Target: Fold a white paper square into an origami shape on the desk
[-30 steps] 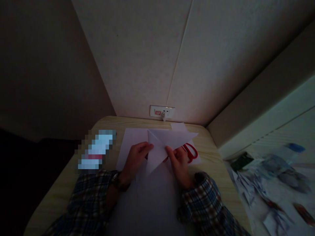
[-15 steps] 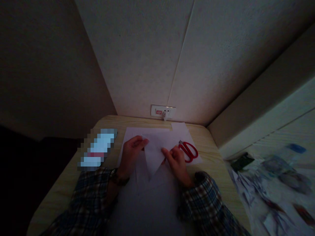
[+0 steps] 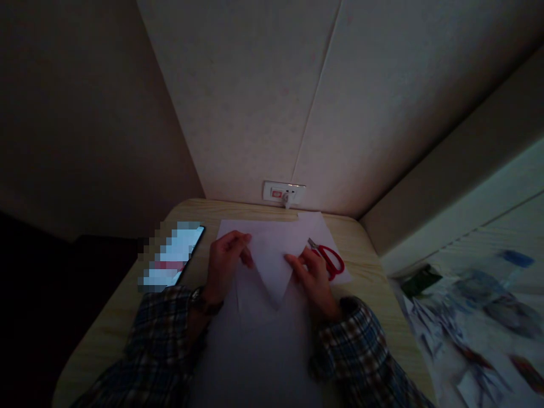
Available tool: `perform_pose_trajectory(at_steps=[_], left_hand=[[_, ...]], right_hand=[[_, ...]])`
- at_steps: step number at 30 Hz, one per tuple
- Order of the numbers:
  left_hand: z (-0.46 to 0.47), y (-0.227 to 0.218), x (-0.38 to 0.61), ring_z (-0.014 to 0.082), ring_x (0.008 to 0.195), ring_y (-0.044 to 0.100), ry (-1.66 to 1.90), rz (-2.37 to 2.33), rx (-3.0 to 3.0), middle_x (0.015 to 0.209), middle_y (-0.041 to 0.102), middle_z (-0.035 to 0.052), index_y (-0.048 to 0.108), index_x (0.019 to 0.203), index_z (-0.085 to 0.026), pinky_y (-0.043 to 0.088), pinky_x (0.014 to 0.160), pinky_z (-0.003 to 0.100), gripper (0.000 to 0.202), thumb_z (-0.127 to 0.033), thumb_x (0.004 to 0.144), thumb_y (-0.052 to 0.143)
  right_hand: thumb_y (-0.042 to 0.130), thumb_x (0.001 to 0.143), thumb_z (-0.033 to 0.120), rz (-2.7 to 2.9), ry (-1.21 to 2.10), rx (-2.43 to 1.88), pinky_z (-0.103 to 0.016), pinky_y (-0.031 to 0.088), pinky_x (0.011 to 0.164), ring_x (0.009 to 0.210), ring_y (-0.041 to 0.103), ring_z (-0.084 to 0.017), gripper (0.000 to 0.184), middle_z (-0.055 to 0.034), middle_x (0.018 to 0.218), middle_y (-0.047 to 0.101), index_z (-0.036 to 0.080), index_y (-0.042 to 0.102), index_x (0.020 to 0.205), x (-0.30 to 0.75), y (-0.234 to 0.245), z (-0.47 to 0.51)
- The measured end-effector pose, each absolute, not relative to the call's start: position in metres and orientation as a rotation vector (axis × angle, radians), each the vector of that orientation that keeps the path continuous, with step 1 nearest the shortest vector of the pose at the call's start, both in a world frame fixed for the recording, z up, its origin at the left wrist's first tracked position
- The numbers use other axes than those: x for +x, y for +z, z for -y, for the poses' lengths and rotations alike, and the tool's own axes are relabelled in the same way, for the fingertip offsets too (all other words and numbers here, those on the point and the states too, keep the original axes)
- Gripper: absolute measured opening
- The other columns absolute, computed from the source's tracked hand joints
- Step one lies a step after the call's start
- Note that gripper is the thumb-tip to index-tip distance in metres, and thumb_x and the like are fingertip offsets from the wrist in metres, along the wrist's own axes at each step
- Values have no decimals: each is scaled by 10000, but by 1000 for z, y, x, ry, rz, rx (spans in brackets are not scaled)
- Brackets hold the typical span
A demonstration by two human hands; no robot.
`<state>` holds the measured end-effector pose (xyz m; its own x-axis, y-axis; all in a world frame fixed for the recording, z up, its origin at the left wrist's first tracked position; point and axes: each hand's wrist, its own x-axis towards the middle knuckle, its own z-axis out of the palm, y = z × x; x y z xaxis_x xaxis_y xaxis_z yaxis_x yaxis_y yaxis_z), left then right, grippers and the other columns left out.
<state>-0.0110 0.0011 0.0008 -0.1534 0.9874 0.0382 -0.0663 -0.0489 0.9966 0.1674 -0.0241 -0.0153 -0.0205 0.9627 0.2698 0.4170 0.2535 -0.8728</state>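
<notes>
Between my hands is a white sheet of paper (image 3: pixel 274 266), folded so that a point hangs down towards me. My left hand (image 3: pixel 225 260) pinches its upper left edge. My right hand (image 3: pixel 312 277) has thumb and fingers closed on its right edge. Beneath it, more white paper (image 3: pixel 263 314) lies spread on the wooden table. Just beyond my right hand rest red-handled scissors (image 3: pixel 331 262), partly hidden by the fingers, on a white sheet (image 3: pixel 317 221).
A lit phone (image 3: pixel 176 255), its screen blurred out, lies at the table's (image 3: pixel 106 334) left side. A wall socket (image 3: pixel 284 194) with a plug is behind the table. Paper scraps (image 3: pixel 429 323) and plastic bags (image 3: pixel 480 283) lie to the right, below the table.
The folded paper has turned slightly, its lower point swinging to the right. My right hand has shifted a little right and covers more of the scissors. The view has moved slightly.
</notes>
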Motion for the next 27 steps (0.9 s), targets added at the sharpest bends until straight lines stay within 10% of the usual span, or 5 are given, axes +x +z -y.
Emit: perform_pose_trajectory(at_steps=[5,10,16,21,27], left_hand=[[3,5,-9,71,323,439,1371,-1140,1132,378,505,-56,611,648,-163,345,365,179,130,-270,722,605],[1,2,-10,103,543,586,1439,-1042,1070,622,647,2,640,646,-157,474,553,209,178,-317,719,624],[-2,3,-10,103,579,590,1327,-1135,1065,648,648,-29,633,757,-169,478,574,204,182,-264,625,715],[-2,6,-10,110,584,589,1260,-1157,1077,633,647,-26,623,856,-166,477,601,219,251,-274,642,699],[-4,0,-11,106,644,584,1287,-1136,1057,664,633,-26,621,903,-166,463,622,206,290,-266,642,698]], right_hand=[[543,829,289,1707,217,-1203,-246,327,463,466,437,-112,310,24,479,470,187,526,537,182,-13,25],[444,857,130,1848,-16,-1009,-304,415,605,652,549,-167,252,-30,666,609,217,661,951,188,-13,28],[450,866,172,1566,377,-1081,-336,471,782,914,595,-182,294,-52,1008,647,262,581,1114,181,-11,25],[458,875,327,1166,983,-1077,-304,491,676,735,612,-155,442,-19,856,664,278,359,1303,176,-9,22],[628,751,369,1108,1309,-1077,-249,448,533,586,583,-145,303,2,700,656,212,591,1008,171,-12,17]])
